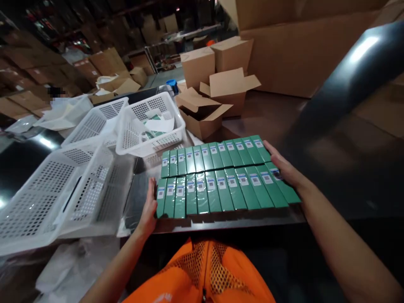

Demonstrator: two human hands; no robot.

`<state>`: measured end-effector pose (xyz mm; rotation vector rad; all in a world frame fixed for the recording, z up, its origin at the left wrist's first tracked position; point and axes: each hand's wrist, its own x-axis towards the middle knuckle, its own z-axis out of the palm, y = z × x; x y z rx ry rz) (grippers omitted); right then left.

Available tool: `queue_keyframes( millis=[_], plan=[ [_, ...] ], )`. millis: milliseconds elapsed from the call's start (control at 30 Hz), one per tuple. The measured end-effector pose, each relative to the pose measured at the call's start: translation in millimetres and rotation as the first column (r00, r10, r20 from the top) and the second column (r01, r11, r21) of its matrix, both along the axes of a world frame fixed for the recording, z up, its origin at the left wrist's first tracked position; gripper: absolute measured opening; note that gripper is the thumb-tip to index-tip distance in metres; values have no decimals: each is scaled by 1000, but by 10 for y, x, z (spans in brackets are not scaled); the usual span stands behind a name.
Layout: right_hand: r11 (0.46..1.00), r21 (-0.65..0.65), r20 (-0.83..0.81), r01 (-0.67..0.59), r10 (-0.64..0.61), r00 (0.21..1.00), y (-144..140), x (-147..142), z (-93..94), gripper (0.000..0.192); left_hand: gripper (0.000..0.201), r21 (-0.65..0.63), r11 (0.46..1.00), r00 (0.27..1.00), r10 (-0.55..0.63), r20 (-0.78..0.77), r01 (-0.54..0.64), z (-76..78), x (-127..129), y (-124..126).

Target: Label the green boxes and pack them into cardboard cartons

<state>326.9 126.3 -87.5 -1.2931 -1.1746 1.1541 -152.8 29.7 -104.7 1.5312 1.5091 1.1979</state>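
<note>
Two rows of slim green boxes (215, 191) stand packed side by side near the front edge of the dark table (221, 227). Every box has a small white and blue label with a square code. My left hand (148, 210) presses against the left end of the front row, its fingers along the box side. At the opposite end, my right hand (285, 168) reaches around the last boxes, and some of its fingers are hidden behind them. The rows are clasped between both hands. Whether they touch the tabletop I cannot tell.
White perforated baskets (34, 202) stand at the left; another white basket (126, 145) holds papers and green pieces. Open cardboard boxes (205, 126) sit behind the green rows. A large carton (280, 59) rises at the back right, beside a shiny dark post (344, 75).
</note>
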Motion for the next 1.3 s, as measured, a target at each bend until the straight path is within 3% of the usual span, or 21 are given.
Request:
queue_keyframes(
  millis=[100,167,300,433,533,600,667,733,767,967,1033,1133,1200,1300],
  plan=[
    [997,-50,-25,-59,58,998,-29,-104,34,64,68,-68,988,961,148,233,-135,-37,247,-2],
    [997,-63,-32,-34,32,999,-15,-146,56,65,61,-130,974,929,219,298,-188,-2,359,92],
    [997,-49,19,59,-58,998,13,-205,113,65,60,-199,968,918,215,334,-155,34,396,169],
    [997,-55,-13,59,-60,998,2,-232,174,56,86,-229,973,956,46,291,22,69,210,152],
    [994,-98,-53,43,-49,997,-23,-219,197,48,124,-165,968,981,-195,-12,190,220,40,127],
    [988,-145,-93,44,-58,994,-26,-202,192,46,143,-89,956,875,-293,-386,280,369,-5,99],
    [982,-184,-137,46,-72,988,-19,-190,178,42,152,-35,927,662,-292,-690,373,501,23,86],
    [984,-170,-171,42,-71,983,-8,-186,161,37,153,-29,900,490,-264,-831,435,574,88,110],
    [988,-149,-185,35,-63,981,-3,-185,152,35,151,-44,892,444,-266,-856,450,585,119,134],
    [994,-109,-213,-8,-16,977,33,-146,77,39,114,-218,850,396,-431,-811,479,550,165,234],
    [995,-97,-196,-19,-1,981,39,-125,58,44,110,-159,872,364,-350,-863,463,576,218,180],
    [997,-71,-191,-34,20,981,31,-114,56,48,122,-2,889,285,-149,-947,458,618,420,48],
    [998,-52,-206,-43,32,978,17,-119,64,52,125,62,857,224,-63,-973,511,609,596,-9],
    [999,-14,-203,-43,39,978,2,-118,56,55,108,75,793,131,-6,-991,604,543,796,0]
  ],
)
